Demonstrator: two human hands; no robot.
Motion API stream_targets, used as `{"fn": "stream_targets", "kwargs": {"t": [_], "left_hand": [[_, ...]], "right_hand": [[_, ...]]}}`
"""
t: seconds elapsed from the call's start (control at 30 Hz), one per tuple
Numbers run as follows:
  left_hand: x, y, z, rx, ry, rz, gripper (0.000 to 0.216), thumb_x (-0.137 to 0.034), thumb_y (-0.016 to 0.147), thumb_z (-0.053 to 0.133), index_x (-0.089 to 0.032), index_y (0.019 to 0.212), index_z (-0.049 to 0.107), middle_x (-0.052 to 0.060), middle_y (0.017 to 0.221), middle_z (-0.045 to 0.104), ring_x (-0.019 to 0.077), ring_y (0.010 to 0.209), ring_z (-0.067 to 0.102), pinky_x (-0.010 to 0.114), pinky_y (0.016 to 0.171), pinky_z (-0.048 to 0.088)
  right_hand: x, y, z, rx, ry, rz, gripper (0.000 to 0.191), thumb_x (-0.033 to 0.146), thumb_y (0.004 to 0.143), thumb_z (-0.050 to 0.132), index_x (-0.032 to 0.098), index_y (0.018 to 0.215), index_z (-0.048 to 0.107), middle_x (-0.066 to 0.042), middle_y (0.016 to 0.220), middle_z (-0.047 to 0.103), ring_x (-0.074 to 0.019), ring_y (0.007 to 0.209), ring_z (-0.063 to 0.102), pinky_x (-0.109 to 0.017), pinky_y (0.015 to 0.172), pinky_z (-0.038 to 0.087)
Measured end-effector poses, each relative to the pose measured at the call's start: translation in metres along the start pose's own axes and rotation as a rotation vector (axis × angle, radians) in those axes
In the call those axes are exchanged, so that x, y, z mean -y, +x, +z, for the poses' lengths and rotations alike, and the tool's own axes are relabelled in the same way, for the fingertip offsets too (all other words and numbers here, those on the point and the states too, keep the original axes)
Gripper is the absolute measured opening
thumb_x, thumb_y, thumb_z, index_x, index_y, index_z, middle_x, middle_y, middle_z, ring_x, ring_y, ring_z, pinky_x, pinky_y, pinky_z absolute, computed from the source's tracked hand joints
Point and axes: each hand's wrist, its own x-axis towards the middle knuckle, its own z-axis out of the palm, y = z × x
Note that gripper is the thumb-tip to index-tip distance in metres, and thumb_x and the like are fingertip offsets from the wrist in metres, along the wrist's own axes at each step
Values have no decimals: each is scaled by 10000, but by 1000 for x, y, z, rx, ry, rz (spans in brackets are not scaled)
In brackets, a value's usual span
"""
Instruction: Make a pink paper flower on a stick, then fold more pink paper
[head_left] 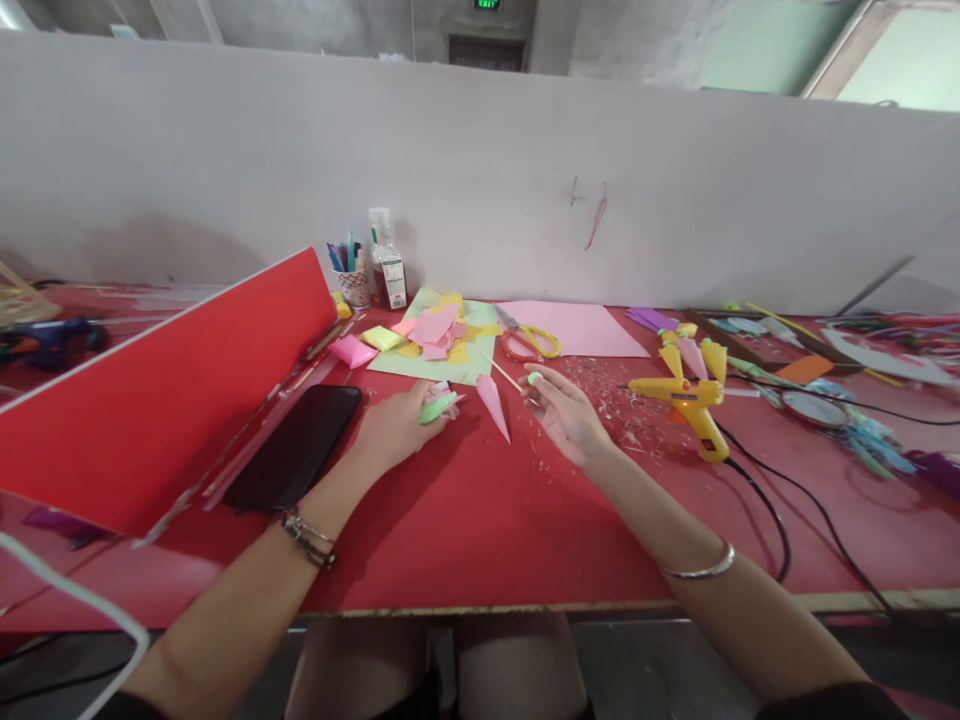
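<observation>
My left hand (pixel 391 428) is closed around a small clear plastic packet with soft green clay (pixel 436 408) showing in it. My right hand (pixel 568 425) has a little light-green clay ball (pixel 534 379) at its fingertips. A thin wooden stick (pixel 504 373) also runs out from those fingers to the left. Between the two hands a pink paper cone (pixel 493 405) lies on the red table, its point toward me. Just behind them, red-and-yellow-handled scissors (pixel 531 343) rest partly on a pink sheet (pixel 581 328).
A yellow glue gun (pixel 694 405) with a black cord stands at the right, near yellow and pink cones. Paper scraps (pixel 439 332) cover a green sheet at the back. A phone (pixel 296 445) and a leaning red board (pixel 172 400) are at left. A bottle (pixel 388 265) stands behind.
</observation>
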Motion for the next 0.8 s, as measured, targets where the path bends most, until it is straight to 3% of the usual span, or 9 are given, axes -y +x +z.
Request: {"fn": "stream_targets", "kwargs": {"t": [0.3, 0.63, 0.8], "left_hand": [[-1, 1, -1, 15, 28, -18, 447, -507, 776, 383, -189, 1083, 446, 102, 979, 630, 274, 875, 598, 304, 629, 437], [0, 1, 0, 9, 35, -14, 400, -500, 779, 388, -208, 1043, 460, 73, 944, 642, 249, 847, 608, 282, 614, 431], [-1, 1, 0, 4, 30, -14, 421, -506, 774, 395, -204, 1063, 453, 76, 965, 637, 255, 863, 603, 280, 612, 427]], "right_hand": [[-2, 2, -3, 13, -56, -49, 202, 293, 507, 717, 199, 575, 551, 87, 499, 446, -34, 454, 384, -193, 479, 325], [0, 0, -2, -12, -27, 6, 198, 355, 526, 691, 190, 621, 634, 67, 511, 500, -32, 456, 410, -197, 488, 343], [0, -1, -1, 33, -35, 5, 271, 283, 451, 740, 199, 692, 651, 26, 685, 635, -76, 633, 555, -220, 632, 412]]}}
